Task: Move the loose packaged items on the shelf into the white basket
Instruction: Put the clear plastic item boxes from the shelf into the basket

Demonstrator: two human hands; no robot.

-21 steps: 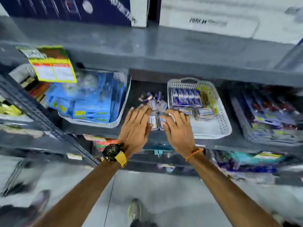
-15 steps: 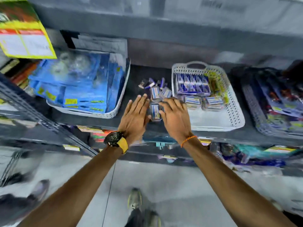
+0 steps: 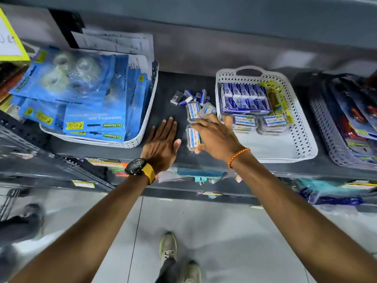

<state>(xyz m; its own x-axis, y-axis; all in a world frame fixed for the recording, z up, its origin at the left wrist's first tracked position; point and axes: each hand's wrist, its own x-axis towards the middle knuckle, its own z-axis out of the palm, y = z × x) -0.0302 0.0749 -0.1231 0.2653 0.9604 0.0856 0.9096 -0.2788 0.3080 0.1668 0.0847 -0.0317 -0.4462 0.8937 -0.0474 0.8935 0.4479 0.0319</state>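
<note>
right hand (image 3: 216,137): fingers spread, draped over the loose clear packs (image 3: 193,112), not really gripping any
left hand (image 3: 163,142): flat and open on the shelf (image 3: 171,94), just left of the packs
white basket (image 3: 304,139): right beside them, front half bare, 2 matching packs inside

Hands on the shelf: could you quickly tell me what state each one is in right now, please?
Left hand: open, flat, holding nothing.
Right hand: open, fingers spread over the loose packs, nothing gripped yet.
</note>
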